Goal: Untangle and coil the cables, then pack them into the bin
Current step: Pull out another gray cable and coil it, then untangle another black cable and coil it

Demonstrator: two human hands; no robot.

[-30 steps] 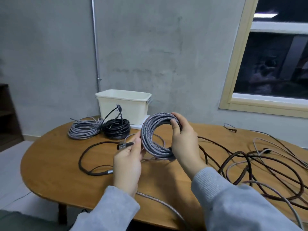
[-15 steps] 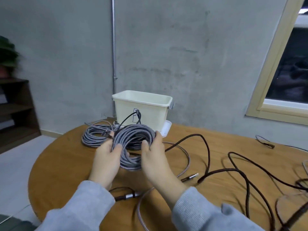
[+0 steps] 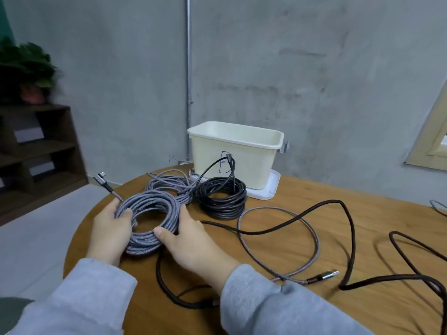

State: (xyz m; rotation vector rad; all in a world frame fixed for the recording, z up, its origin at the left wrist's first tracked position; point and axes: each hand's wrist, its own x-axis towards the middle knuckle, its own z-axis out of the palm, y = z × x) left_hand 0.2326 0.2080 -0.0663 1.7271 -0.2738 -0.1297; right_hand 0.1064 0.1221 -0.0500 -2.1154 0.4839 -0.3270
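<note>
Both hands clamp the grey braided cable coil, left hand gripping at nine o'clock, right hand at four o'clock.

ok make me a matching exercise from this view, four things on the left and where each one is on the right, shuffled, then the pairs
Things
1. grey braided coil
2. black coil
3. cream bin
4. potted plant

Places
A. on the dark shelf by the wall
B. on a white lid at the table's far edge
C. held between the left hand and right hand
D. flat on the table just in front of the bin

Pairs: 1-C, 2-D, 3-B, 4-A
</note>
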